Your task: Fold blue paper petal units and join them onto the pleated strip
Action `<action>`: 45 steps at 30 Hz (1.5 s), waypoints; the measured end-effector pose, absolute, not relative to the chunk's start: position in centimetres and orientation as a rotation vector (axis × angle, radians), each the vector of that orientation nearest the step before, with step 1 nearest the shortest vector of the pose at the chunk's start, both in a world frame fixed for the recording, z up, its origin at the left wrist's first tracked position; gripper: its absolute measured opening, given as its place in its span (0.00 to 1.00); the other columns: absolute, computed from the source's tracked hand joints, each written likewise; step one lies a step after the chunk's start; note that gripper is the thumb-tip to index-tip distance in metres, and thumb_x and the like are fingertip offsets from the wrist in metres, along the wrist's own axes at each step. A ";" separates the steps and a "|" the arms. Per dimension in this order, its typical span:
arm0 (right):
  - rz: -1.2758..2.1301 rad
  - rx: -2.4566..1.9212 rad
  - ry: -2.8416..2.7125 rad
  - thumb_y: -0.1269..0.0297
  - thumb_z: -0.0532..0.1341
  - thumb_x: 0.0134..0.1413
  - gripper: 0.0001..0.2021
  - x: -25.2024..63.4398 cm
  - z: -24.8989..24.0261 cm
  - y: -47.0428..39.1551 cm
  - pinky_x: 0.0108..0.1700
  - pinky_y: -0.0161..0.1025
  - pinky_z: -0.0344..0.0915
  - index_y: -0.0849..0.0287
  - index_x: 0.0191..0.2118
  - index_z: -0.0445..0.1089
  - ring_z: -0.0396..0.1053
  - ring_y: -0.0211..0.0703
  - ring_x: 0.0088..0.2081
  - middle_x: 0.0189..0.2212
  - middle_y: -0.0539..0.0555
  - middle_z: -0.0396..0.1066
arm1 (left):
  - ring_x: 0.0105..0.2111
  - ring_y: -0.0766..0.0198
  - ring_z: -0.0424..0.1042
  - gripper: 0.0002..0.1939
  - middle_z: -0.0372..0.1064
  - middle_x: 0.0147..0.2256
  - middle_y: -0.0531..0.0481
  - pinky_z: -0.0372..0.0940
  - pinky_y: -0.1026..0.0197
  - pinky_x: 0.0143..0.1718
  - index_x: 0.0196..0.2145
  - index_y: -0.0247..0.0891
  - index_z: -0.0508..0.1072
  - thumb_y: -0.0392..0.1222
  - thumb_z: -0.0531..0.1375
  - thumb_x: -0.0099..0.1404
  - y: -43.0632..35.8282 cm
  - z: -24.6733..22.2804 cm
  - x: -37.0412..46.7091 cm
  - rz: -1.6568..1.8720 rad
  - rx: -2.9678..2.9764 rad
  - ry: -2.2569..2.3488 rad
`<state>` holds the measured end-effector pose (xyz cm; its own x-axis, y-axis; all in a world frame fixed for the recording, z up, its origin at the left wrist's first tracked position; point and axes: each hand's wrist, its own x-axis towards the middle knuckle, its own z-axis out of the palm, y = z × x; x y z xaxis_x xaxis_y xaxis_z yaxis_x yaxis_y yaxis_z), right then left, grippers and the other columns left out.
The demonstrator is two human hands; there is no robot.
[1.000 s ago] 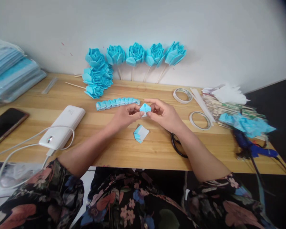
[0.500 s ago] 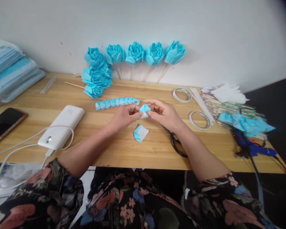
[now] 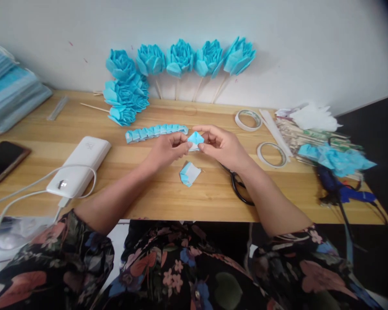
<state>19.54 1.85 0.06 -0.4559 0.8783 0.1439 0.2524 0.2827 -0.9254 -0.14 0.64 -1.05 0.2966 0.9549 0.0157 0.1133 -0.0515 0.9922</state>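
Between my two hands is a small folded blue and white piece (image 3: 196, 138), its blue peak pointing up. My left hand (image 3: 170, 149) pinches its left side between thumb and fingers. My right hand (image 3: 223, 145) pinches the right side the same way. On the wooden table just below them lies another folded blue and white piece (image 3: 189, 174). Behind my left hand stretches a row of folded blue pieces (image 3: 155, 132). Black-handled scissors (image 3: 241, 189) lie partly hidden under my right forearm.
Blue paper flowers (image 3: 180, 58) on sticks lean against the wall, with more piled at the left. Tape rolls (image 3: 271, 155) and a blue glue gun (image 3: 345, 191) lie to the right. A white power bank (image 3: 79, 168), cables and a phone (image 3: 4, 161) are at the left.
The camera view has tilted slightly, so the flowers and table items sit higher in the picture. Both hands still hold the small piece, with little change in their grip.
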 end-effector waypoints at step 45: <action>1.192 -1.090 -1.760 0.62 0.64 0.55 0.18 19.8 -0.5 2.3 0.35 0.38 0.65 0.56 0.52 0.71 0.68 0.38 0.31 0.31 0.49 0.73 | 0.21 0.72 0.59 0.09 0.64 0.21 0.56 0.57 0.66 0.25 0.25 0.36 0.68 0.42 0.61 0.60 0.6 -0.7 -0.1 0.917 1.422 1.058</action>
